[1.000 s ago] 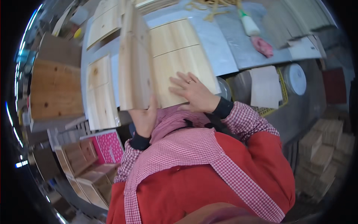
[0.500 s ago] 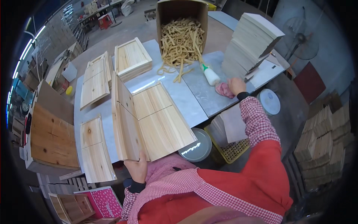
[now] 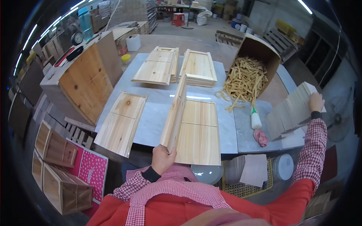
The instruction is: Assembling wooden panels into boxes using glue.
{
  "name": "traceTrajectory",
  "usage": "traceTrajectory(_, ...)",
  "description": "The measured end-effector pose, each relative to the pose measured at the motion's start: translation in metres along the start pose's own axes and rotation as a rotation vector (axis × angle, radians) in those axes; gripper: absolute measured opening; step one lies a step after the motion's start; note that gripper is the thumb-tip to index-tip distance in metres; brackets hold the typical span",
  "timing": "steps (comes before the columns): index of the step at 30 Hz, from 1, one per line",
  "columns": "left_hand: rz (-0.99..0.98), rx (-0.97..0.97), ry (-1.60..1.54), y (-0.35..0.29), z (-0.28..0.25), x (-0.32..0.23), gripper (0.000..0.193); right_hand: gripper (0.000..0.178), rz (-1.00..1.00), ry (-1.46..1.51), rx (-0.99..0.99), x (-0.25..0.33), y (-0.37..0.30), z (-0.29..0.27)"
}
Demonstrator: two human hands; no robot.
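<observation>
My left hand [image 3: 163,160] grips the near end of a grooved wooden panel [image 3: 175,116], which stands tilted on edge. Beside it, to the right, another grooved panel [image 3: 199,132] lies flat, overhanging the table's front edge. My right hand [image 3: 316,102] is at the top of a tall leaning stack of thin pale boards [image 3: 288,113], fingers curled over the upper boards' edge. Nearer to me than the stack lie a crumpled pink cloth [image 3: 260,138] and a white squeeze bottle [image 3: 256,120] with a green cap.
A carton [image 3: 272,62] spills tan strips [image 3: 245,79] onto the table. Framed panels [image 3: 198,67] are stacked at the back, and a loose panel [image 3: 122,122] lies left. A yellow crate [image 3: 247,191] and lidded bucket [image 3: 283,167] stand below the front edge.
My right hand has moved from the pink cloth to the top of the board stack. The view has swung, so the table appears farther right. My left hand still holds the raised panel.
</observation>
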State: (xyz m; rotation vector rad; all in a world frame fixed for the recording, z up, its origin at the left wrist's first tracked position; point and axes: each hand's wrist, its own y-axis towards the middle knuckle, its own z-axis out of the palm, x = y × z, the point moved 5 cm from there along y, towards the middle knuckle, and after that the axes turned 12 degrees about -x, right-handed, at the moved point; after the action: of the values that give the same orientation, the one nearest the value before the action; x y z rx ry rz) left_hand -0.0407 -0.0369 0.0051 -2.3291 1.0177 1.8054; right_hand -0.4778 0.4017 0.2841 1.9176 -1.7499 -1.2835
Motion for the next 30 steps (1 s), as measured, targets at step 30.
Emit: traceTrajectory(30, 0.0, -0.073, -0.142, 0.01, -0.002, 0.002, 0.028, 0.016, -0.589, 1.267, -0.307, 0.307, -0.111, -0.157)
